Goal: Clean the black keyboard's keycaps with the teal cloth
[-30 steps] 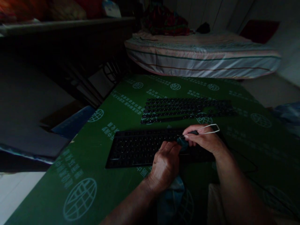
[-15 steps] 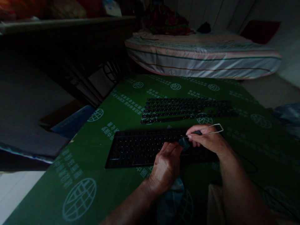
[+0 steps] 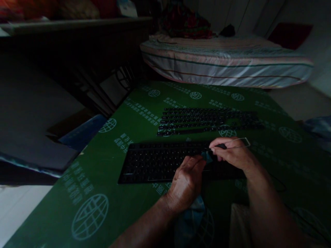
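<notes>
A black keyboard point(image 3: 152, 165) lies across the green table point(image 3: 124, 210) in front of me, its keycaps off over the part that shows. My left hand point(image 3: 187, 181) rests over its middle with fingers closed on a blue-green cloth point(image 3: 207, 156), which also hangs below the palm. Just right of it, my right hand point(image 3: 234, 155) pinches a wire keycap puller point(image 3: 247, 141) by its black grip. The wire loop sticks out behind the hand, and the puller's other end meets the cloth. Whether a keycap is in the cloth is too dark to tell.
Loose black keycaps point(image 3: 186, 121) lie in rows beyond the keyboard. A cable point(image 3: 283, 187) runs off at the right. Behind the table stands a bed point(image 3: 227, 70) with a striped sheet. A dark cabinet with a shelf top point(image 3: 77, 26) flanks the left side.
The whole view has shifted slightly to the right. My right hand and the puller tilt a little differently, still at the cloth. Both hands keep their holds.
</notes>
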`<act>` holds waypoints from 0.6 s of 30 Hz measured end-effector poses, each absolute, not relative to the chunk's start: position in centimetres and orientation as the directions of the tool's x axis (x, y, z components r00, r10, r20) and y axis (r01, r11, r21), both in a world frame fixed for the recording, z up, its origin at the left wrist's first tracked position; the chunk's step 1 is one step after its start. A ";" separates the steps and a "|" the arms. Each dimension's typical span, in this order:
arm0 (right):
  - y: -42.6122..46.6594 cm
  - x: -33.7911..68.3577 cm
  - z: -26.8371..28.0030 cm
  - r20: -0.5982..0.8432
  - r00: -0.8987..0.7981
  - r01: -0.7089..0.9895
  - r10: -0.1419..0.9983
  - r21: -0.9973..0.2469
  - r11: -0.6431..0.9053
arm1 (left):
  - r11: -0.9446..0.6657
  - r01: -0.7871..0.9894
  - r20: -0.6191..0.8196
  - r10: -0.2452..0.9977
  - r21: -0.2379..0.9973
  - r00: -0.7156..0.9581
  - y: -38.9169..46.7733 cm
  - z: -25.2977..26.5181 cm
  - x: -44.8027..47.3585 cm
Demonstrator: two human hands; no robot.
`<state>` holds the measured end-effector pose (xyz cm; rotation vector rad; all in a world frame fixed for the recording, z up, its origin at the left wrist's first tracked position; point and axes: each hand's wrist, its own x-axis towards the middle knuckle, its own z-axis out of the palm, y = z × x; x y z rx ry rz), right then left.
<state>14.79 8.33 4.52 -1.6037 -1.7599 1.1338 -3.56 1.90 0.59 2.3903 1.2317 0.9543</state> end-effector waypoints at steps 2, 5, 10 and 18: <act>8.3 14.7 4.7 -0.162 -0.164 0.560 0.973 -0.827 -0.044 | -0.595 0.617 0.427 0.802 0.516 0.416 1.9 0.6 -3.6; 8.3 14.6 4.7 -0.162 -0.167 0.571 0.973 -0.820 -0.039 | -0.602 0.614 0.439 0.796 0.511 0.417 2.0 0.6 -3.5; 8.3 14.8 4.6 -0.147 -0.193 0.580 0.970 -0.814 -0.008 | -0.600 0.621 0.425 0.798 0.504 0.426 2.0 0.5 -3.5; 8.3 15.0 4.8 -0.111 -0.245 0.583 0.963 -0.810 0.055 | -0.601 0.612 0.435 0.798 0.515 0.417 2.0 0.4 -3.4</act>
